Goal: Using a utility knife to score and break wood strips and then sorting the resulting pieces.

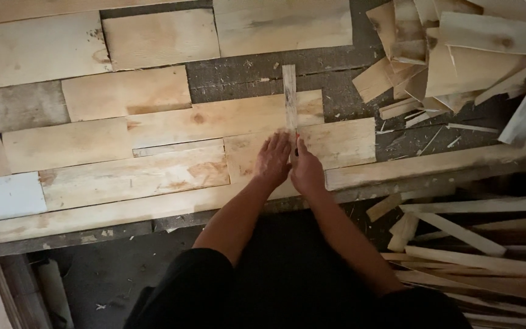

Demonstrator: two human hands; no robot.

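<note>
The fingers of the left hand (273,159) lie flat and stretched, close together, pressed down on a pale wooden sheet (330,145); they grip nothing. Just beside it, the right hand (306,172) is closed more tightly, the fingers curled, and a small dark and red thing (297,141) shows at its top; I cannot tell what it is, or how firmly it is held. The two hands are almost touching each other, side by side. Directly above them a narrow strip of wood (289,97) stands lengthwise, pointing away from the person, its near end reaching down between the fingertips and its far end lying over a dark gap of the table (257,73). The strip rests across a larger sheet (226,119) and the sheet under the hands. Around this, many thin wooden sheets of different size are laid flat like patches, edge to edge, some overlapping, covering most of the dark work surface; one at the left edge is whitish (4,196). A long plank (433,161) forms the near border of the table. To the upper right there is a loose pile of cut pieces (458,49), lying in disorder. Lower right, under the table edge, long thin slats (476,244) lie crossed over each other. The person wears dark clothing (287,286) and both forearms are bare.
</note>
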